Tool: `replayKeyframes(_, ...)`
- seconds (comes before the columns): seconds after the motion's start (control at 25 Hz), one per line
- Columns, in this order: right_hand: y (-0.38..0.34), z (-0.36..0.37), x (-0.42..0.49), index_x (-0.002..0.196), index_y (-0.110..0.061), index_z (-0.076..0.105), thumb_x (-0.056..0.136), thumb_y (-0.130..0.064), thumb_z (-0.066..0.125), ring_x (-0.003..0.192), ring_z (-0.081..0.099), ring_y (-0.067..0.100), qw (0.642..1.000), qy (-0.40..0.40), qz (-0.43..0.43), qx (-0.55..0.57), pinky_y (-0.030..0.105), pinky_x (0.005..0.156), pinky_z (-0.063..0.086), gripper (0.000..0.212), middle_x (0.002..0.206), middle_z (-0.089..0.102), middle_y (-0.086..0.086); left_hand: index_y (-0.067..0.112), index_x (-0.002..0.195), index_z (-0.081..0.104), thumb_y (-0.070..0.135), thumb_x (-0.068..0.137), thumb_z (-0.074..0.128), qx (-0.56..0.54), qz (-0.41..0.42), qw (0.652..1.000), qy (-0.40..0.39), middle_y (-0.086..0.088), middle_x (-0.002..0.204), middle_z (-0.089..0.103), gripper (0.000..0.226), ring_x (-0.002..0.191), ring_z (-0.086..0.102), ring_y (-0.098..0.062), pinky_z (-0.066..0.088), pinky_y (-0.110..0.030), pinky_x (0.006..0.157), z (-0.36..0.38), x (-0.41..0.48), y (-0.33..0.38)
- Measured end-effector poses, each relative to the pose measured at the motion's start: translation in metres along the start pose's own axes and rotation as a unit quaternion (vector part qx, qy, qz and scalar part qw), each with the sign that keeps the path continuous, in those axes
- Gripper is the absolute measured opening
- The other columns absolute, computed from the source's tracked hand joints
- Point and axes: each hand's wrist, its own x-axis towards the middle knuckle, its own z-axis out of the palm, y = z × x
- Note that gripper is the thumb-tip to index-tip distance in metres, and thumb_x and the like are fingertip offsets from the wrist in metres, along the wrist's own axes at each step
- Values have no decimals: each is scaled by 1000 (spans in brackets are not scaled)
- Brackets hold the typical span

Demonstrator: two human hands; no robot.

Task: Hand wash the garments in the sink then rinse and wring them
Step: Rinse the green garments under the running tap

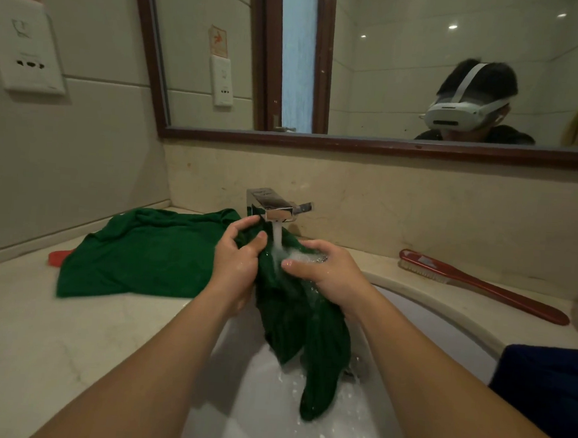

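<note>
- My left hand (235,263) curls its fingers and thumb round a bunched top part of the wet green garment (294,321), just left of the running water.
- My right hand (325,271) grips the same garment from the other side. Its fingers are curled over the cloth, and the water (277,238) foams white against them.
- The two hands hold the cloth close together under the square chrome faucet (275,206), nearly touching each other.
- Below my hands the garment hangs in dark twisted folds into the white sink (243,417). Its lowest end lies against the basin amid splashes.
- A second green garment (141,253) lies spread flat on the bench (33,337) left of the sink, reaching back to the wall beside the faucet.
- A small red thing (57,257) peeks out from under that garment's left edge; I cannot tell what it is.
- A red long-handled brush (481,287) lies on the bench right of the sink, bristles down toward the faucet end.
- A dark blue cloth (549,391) sits at the right edge, beside the sink rim.
- A wood-framed mirror (388,146) hangs above the bench, and a white wall socket (29,53) is on the left wall.
</note>
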Motion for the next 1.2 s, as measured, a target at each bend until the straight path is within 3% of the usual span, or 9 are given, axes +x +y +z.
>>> replayKeyframes(0.16, -3, 1, 4, 122, -32, 70, 74, -17, 93, 96, 75, 30, 994, 52, -12, 97, 49, 84, 64, 55, 116, 72, 7, 32, 115, 65, 12, 101, 60, 197, 115, 974, 2, 15, 111, 63, 25, 104, 63, -11, 56, -44, 96, -8, 1, -1)
replayKeyframes(0.32, -11, 2, 4, 125, -23, 68, 81, -5, 85, 92, 77, 32, 970, 61, -28, 233, 47, 78, 65, 50, 112, 74, 14, 29, 123, 60, 14, 105, 49, 296, 198, 934, -29, 9, 121, 63, 26, 112, 59, -14, 50, -40, 101, -4, -1, -13)
replayKeyframes(0.4, -11, 0, 5, 127, -21, 68, 78, -3, 86, 92, 77, 33, 958, 87, -25, 272, 47, 79, 65, 55, 113, 74, 14, 34, 116, 61, 14, 106, 49, 224, 141, 964, -18, 4, 123, 64, 25, 113, 62, -18, 52, -43, 101, 0, 1, -14)
replayKeyframes(0.52, -8, -5, 7, 130, -23, 66, 78, -6, 87, 96, 75, 32, 958, 135, -32, 253, 49, 84, 64, 59, 116, 72, 11, 38, 108, 67, 16, 106, 50, 55, -3, 998, -10, -12, 113, 72, 27, 99, 73, -32, 60, -56, 87, 6, 2, -12)
replayKeyframes(0.64, -1, -6, 3, 134, -26, 63, 82, -21, 88, 101, 68, 22, 980, 133, -41, 145, 40, 82, 61, 58, 122, 66, 1, 24, 120, 64, 11, 108, 45, -79, -71, 994, -15, -18, 106, 73, 26, 93, 74, -36, 62, -53, 80, 8, -3, -2)
replayKeyframes(0.76, 3, -2, -1, 138, -27, 59, 85, -42, 82, 106, 61, 17, 993, 89, -45, 63, 31, 80, 54, 60, 124, 61, -3, 21, 122, 60, 9, 109, 40, -181, -106, 977, -32, -20, 116, 68, 27, 105, 70, -39, 61, -52, 83, 4, -4, 8)
replayKeyframes(0.92, 3, 11, 1, 138, -32, 59, 93, -49, 72, 126, 57, 25, 996, 67, -64, -8, 50, 104, 52, 50, 139, 59, 0, 22, 123, 58, 8, 108, 41, -210, -100, 972, -11, -20, 120, 66, 27, 102, 69, -38, 63, -46, 66, -3, 1, 8)
replayKeyframes(1.08, 2, 9, 7, 125, -38, 66, 90, -34, 80, 121, 61, 25, 986, 139, -81, 40, 51, 102, 55, 38, 133, 63, -1, 23, 122, 61, 7, 108, 41, -182, -98, 978, -21, -15, 112, 71, 29, 93, 74, -32, 62, -43, 66, 4, -3, 7)
replayKeyframes(1.2, 0, -3, 7, 123, -36, 67, 87, -34, 83, 117, 62, 22, 978, 174, -94, 69, 47, 100, 56, 39, 125, 66, -3, 22, 119, 61, 6, 107, 43, -171, -86, 981, -36, -13, 99, 76, 27, 85, 76, -29, 63, -44, 67, 10, -7, 6)
